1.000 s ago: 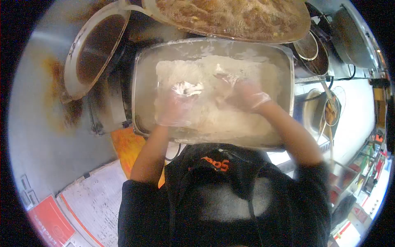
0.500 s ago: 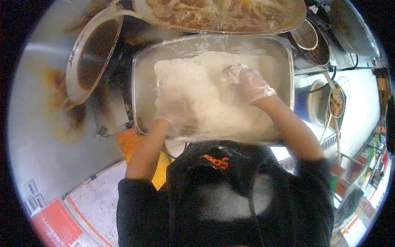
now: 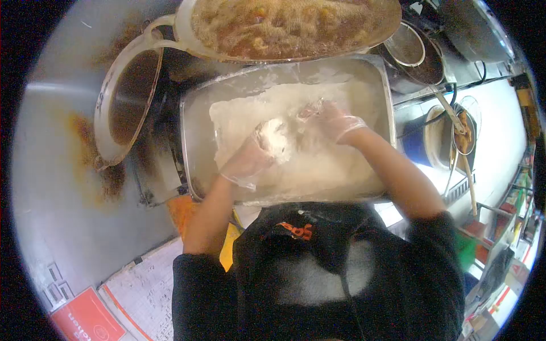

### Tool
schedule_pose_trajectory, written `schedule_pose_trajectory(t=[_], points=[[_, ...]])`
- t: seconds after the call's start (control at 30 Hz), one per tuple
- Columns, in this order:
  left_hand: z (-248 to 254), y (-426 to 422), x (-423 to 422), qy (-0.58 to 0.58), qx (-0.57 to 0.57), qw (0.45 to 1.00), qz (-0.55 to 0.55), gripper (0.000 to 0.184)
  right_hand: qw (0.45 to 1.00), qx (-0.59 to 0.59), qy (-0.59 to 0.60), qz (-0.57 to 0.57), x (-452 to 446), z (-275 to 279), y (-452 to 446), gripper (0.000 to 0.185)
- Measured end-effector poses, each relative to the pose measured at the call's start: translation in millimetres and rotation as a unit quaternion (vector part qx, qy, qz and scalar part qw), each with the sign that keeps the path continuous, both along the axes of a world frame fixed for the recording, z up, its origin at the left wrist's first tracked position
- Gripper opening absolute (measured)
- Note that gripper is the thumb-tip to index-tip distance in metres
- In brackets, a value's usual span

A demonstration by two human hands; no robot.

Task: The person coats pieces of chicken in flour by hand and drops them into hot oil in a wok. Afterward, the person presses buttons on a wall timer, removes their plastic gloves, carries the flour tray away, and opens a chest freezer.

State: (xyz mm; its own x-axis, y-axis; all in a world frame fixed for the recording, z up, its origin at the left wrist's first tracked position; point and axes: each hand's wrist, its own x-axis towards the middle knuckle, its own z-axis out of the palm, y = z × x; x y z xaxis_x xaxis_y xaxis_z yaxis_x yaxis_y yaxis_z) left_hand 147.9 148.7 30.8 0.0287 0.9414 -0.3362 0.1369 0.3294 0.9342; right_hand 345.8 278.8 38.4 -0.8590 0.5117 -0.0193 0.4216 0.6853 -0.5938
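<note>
A rectangular tub (image 3: 196, 165) with clouded walls stands before me, its bottom spread with flour (image 3: 318, 165). Both my hands wear clear plastic gloves. My left hand (image 3: 250, 159) reaches in from the left, its fingers curled around a flour-covered clump (image 3: 277, 139) near the tub's middle. What lies inside that clump is hidden under the white coating. A little farther back and to the right, my right hand (image 3: 335, 122) is closed, its fingertips bent down at the flour. A small darker patch shows at those fingertips; I cannot tell what they hold.
Behind the tub, a wide pan (image 3: 392, 28) holds bubbling brown oil. A second pan (image 3: 102, 125) of dark liquid sits at the left. Wire strainers (image 3: 412, 48) rest at the back right; another strainer (image 3: 464, 136) holds fried pieces above a blue bucket (image 3: 418, 142).
My left hand has moved forward and right, now curled around a floury clump. My right hand has shifted slightly left and closed. The camera view has tilted, showing more of the oil pan.
</note>
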Motion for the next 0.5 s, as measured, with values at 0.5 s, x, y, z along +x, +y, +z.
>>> schedule_pose_trajectory(t=[0.5], points=[[-10, 16, 7, -0.400, -0.106, 0.907, 0.078, 0.025, 0.968, -0.086, -0.228, 0.052, -19, 47, -1, 0.037]])
